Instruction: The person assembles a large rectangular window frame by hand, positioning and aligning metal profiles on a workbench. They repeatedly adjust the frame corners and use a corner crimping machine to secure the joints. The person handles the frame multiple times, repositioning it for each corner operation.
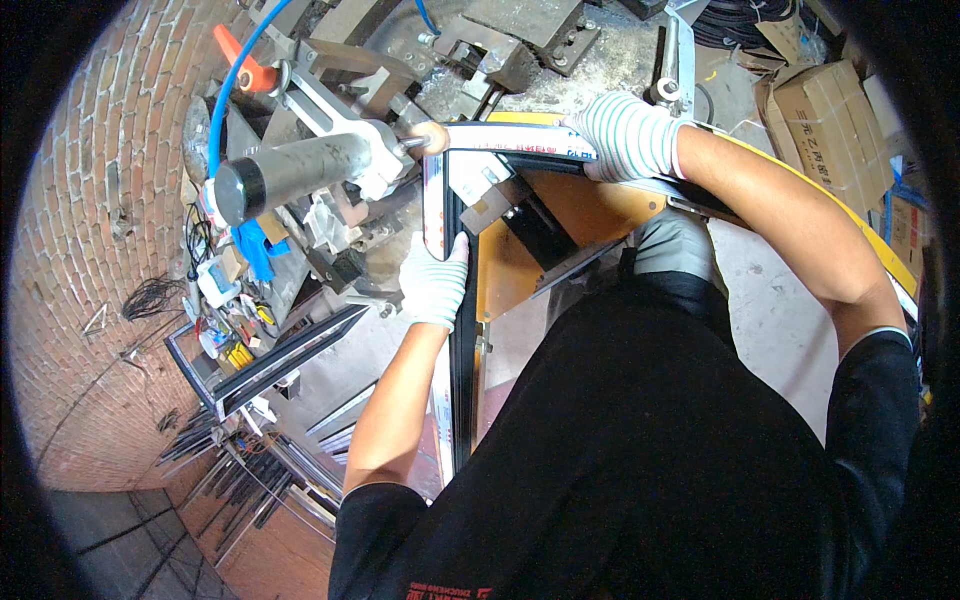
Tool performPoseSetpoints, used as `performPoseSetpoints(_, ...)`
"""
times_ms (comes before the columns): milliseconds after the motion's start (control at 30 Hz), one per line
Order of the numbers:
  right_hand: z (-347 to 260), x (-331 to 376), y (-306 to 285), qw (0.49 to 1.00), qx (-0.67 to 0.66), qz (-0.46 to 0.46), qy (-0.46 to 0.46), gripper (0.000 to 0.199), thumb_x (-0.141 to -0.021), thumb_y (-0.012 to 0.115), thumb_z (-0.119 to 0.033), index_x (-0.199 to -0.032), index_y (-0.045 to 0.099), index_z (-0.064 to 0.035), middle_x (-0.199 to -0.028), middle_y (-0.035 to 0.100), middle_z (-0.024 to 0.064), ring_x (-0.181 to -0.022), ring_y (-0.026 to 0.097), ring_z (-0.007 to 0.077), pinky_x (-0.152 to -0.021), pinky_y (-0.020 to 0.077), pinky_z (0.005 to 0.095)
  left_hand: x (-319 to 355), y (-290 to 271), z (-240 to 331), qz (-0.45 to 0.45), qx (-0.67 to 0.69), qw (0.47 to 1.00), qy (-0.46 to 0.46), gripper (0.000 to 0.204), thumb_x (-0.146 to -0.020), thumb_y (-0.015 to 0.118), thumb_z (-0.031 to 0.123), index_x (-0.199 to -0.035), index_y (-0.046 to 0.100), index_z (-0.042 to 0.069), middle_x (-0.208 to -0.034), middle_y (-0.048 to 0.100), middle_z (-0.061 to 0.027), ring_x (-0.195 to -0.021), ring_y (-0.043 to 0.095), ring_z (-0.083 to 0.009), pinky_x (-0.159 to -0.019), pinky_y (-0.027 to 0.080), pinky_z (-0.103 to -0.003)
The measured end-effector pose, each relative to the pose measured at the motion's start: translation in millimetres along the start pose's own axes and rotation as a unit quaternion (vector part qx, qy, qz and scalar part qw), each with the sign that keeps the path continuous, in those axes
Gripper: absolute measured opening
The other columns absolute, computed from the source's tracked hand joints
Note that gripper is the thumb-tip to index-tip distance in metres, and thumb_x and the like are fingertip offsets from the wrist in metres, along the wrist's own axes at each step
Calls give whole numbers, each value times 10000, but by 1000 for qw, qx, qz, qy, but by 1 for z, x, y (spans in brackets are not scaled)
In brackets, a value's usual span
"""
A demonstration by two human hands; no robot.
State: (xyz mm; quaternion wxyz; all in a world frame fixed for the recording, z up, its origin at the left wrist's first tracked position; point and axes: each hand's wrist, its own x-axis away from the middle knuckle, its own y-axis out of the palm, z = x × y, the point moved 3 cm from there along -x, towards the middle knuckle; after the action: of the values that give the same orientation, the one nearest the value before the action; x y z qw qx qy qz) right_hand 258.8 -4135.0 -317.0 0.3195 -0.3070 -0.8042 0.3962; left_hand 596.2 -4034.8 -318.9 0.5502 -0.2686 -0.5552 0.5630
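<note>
I hold a black window-frame corner [462, 330] made of two metal profiles meeting at a right angle on a corner-joining machine [350, 190]. My left hand [436, 278], in a white striped glove, grips the near profile that runs down toward me. My right hand [628, 135], gloved the same way, presses on the other profile [520, 140], which carries a white protective strip and runs to the right. The corner sits against the machine's head, beside a grey cylinder [290, 170] and a round knob [434, 137].
An orange plate [590, 205] lies under the frame. A blue hose [235, 80] and an orange handle [240, 55] are at the machine's left. Another black frame [270, 360] and loose profiles [250, 470] lean by the brick wall [100, 200]. Cardboard boxes [830, 120] stand at right.
</note>
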Motion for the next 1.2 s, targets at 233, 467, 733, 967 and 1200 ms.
performPoseSetpoints(233, 2, -2, -1, 1000, 3, -12, -10, 461, -800, 843, -322, -1147, 727, -42, -890, 732, 232, -856, 722, 434, -769, 582, 496, 1, -3, 5, -2, 9, 1000, -7, 502, -872, 823, 471, -1096, 684, 43, -967, 757, -268, -930, 731, -473, -836, 575, -499)
performPoseSetpoints(467, 0, -3, -5, 998, 1, -51, 25, 477, -800, 813, -322, -1166, 736, -27, -949, 751, 230, -926, 737, 423, -816, 600, 470, 2, -1, 4, 7, -3, 1000, -11, 542, -868, 828, 474, -1134, 695, 21, -971, 759, -275, -923, 734, -470, -828, 584, -494)
performPoseSetpoints(733, 0, -1, -9, 998, -29, -50, 16, 516, -780, 760, -271, -1214, 716, 4, -917, 745, 248, -899, 740, 432, -812, 606, 460, 6, -4, 11, 12, -7, 1000, -24, 432, -876, 829, 421, -1060, 671, 63, -934, 756, -217, -892, 740, -414, -821, 577, -461)
performPoseSetpoints(967, -3, -3, -16, 997, -21, -74, 17, 531, -783, 760, -277, -1229, 707, 6, -898, 747, 244, -878, 742, 432, -799, 605, 467, 6, -6, 14, 9, -4, 1000, -24, 444, -878, 822, 433, -1064, 662, 62, -925, 750, -249, -896, 733, -452, -815, 575, -495)
performPoseSetpoints(1200, -2, -3, -13, 996, -15, -83, 32, 563, -791, 775, -294, -1264, 698, 2, -900, 750, 236, -875, 750, 415, -790, 614, 454, 7, -7, 15, 15, -21, 999, -21, 425, -881, 805, 426, -1034, 653, 59, -912, 746, -233, -886, 733, -440, -815, 576, -478)
